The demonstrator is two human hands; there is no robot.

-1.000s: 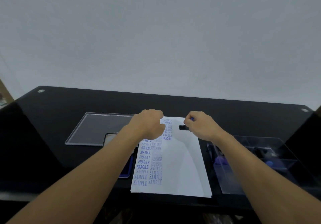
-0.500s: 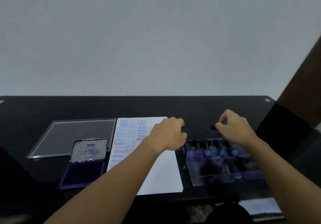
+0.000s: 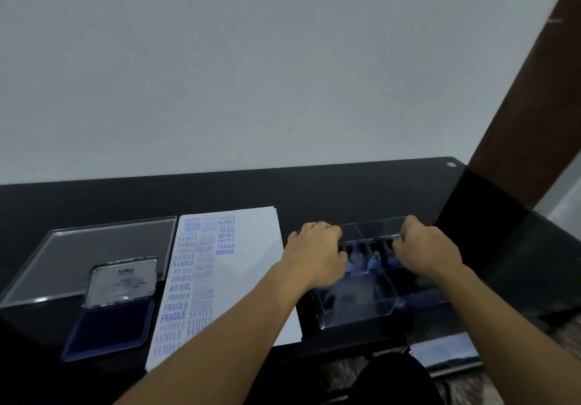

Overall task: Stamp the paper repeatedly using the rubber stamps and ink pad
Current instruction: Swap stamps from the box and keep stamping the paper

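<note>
The rubber stamps (image 3: 374,263) stand in a row, blue handles up, in the far compartments of a clear compartment box (image 3: 355,308) on the right of the counter (image 3: 345,197). Both hands are over that row. The right hand (image 3: 424,253) has its fingers (image 3: 405,244) curled, and they appear to pinch a black-based stamp (image 3: 385,239) whose dark bar sticks out to the left above the box, though blur makes the grip hard to read. The left hand (image 3: 314,253) lies at the left end of the row with its fingers (image 3: 330,231) curled; I cannot tell whether they grip a stamp or only rest on the box.

Just left of the box lies the paper (image 3: 251,266). Its left part is filled with blue columns of SAMPLE, AMENDED, AIR MAIL and FRAGILE, while its right part is bare. Left again, the ink pad (image 3: 110,329) sits open near the front edge, its metal lid (image 3: 124,280) raised. A flat clear lid (image 3: 94,247) lies beyond it.

The step in hand looks like a change of stamp at the box, between rounds of printing. The next move calls for one stamp held firmly by its handle, carried left across the paper to the pad, pressed flat into the ink, then set square on the bare part of the sheet.
</note>
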